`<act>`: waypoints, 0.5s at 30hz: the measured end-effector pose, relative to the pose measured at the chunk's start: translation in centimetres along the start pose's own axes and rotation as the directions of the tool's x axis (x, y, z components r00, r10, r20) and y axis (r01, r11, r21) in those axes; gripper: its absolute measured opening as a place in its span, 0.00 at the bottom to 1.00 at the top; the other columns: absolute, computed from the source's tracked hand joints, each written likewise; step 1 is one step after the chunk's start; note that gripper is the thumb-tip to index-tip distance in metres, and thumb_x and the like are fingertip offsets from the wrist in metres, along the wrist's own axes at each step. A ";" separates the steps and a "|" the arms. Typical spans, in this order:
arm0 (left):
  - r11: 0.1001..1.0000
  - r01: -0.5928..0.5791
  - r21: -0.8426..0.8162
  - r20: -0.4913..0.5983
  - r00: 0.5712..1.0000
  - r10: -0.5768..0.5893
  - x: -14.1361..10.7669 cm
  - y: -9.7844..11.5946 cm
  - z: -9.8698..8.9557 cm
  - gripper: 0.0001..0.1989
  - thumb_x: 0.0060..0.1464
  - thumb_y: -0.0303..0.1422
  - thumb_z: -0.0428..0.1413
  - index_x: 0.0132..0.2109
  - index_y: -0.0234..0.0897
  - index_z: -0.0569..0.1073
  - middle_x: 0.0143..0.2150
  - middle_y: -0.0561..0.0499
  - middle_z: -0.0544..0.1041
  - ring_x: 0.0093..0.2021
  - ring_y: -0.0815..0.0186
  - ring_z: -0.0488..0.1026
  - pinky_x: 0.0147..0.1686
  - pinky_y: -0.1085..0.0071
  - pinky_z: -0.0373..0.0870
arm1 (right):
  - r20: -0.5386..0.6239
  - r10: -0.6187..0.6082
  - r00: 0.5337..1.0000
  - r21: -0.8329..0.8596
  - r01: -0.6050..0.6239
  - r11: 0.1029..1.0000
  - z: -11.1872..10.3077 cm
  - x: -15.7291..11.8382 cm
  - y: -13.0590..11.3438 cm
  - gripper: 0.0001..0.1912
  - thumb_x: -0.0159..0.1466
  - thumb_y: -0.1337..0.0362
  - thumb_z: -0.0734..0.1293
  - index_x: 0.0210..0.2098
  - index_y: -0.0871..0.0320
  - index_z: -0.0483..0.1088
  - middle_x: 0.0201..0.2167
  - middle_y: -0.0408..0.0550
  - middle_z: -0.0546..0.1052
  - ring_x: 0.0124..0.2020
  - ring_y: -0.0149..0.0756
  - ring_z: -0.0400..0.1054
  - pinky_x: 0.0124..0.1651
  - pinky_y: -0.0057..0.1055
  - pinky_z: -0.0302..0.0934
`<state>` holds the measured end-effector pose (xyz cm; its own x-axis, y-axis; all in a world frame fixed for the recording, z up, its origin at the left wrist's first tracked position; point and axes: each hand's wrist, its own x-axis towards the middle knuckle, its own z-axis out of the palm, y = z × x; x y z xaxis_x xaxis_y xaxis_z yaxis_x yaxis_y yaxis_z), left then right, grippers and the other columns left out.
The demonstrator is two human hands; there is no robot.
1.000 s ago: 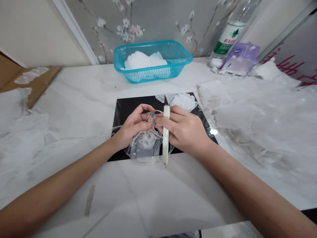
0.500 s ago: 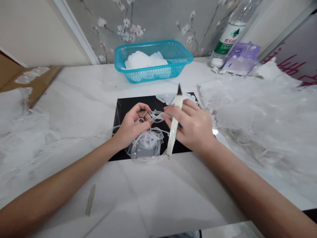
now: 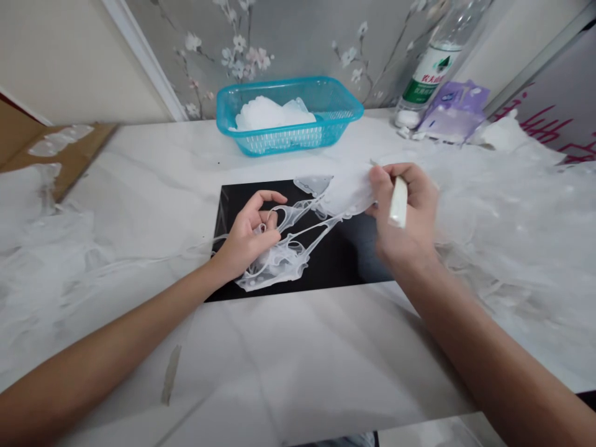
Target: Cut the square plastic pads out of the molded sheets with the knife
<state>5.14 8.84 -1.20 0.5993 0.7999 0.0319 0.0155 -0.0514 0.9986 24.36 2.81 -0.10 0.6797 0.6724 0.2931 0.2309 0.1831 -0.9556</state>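
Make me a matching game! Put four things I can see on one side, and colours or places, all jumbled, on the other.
Things:
1. basket
2. bottle
3. crinkly packet
4. pale stick

Clues:
A. purple
B. held in the right hand
C. blue
D. clear, with a partly green label

Right pairs: 1-C, 2-D, 3-A, 4-B
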 end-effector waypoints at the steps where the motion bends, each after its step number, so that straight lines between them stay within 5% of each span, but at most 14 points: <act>1: 1.000 -0.003 -0.004 0.008 1.000 0.003 0.0 -0.1 -0.1 0.23 0.39 0.21 0.51 0.46 0.40 0.67 0.19 0.62 0.55 0.16 0.77 0.49 0.15 0.78 0.47 | 0.032 0.076 0.997 0.078 -0.079 0.994 0.0 0.0 0.1 0.08 0.58 0.61 0.65 0.25 0.55 0.62 0.24 0.41 0.63 0.24 0.29 0.59 0.22 0.27 0.54; 6: 0.998 0.044 -0.054 0.097 0.995 -0.038 0.0 -0.2 -0.2 0.18 0.44 0.26 0.52 0.45 0.38 0.73 0.17 0.59 0.55 0.15 0.76 0.48 0.13 0.76 0.45 | 0.294 0.284 0.913 0.212 -0.352 0.912 0.5 -0.1 -0.1 0.09 0.57 0.62 0.64 0.23 0.55 0.59 0.22 0.41 0.62 0.23 0.28 0.58 0.21 0.26 0.53; 10: 0.997 0.073 -0.013 -0.030 0.997 -0.073 0.1 0.1 0.1 0.14 0.52 0.40 0.54 0.43 0.38 0.73 0.17 0.59 0.57 0.15 0.75 0.52 0.13 0.76 0.45 | 0.534 0.311 0.786 0.197 -0.474 0.858 0.7 -0.6 -0.5 0.11 0.56 0.60 0.64 0.22 0.56 0.58 0.21 0.40 0.60 0.22 0.27 0.55 0.23 0.26 0.52; 15: 0.959 0.078 0.272 -0.018 0.997 -0.076 0.1 0.5 0.7 0.10 0.50 0.39 0.59 0.35 0.37 0.74 0.20 0.59 0.61 0.18 0.76 0.52 0.18 0.77 0.49 | 0.550 0.333 0.766 0.140 -0.478 0.867 0.9 -0.8 -0.3 0.12 0.56 0.58 0.64 0.22 0.56 0.58 0.20 0.39 0.60 0.21 0.27 0.54 0.21 0.25 0.49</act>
<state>5.74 8.46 -0.73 0.5817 0.8123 -0.0434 0.2792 -0.1492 0.9486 23.12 2.86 -0.04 0.2147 0.9703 -0.1111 -0.2221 -0.0622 -0.9730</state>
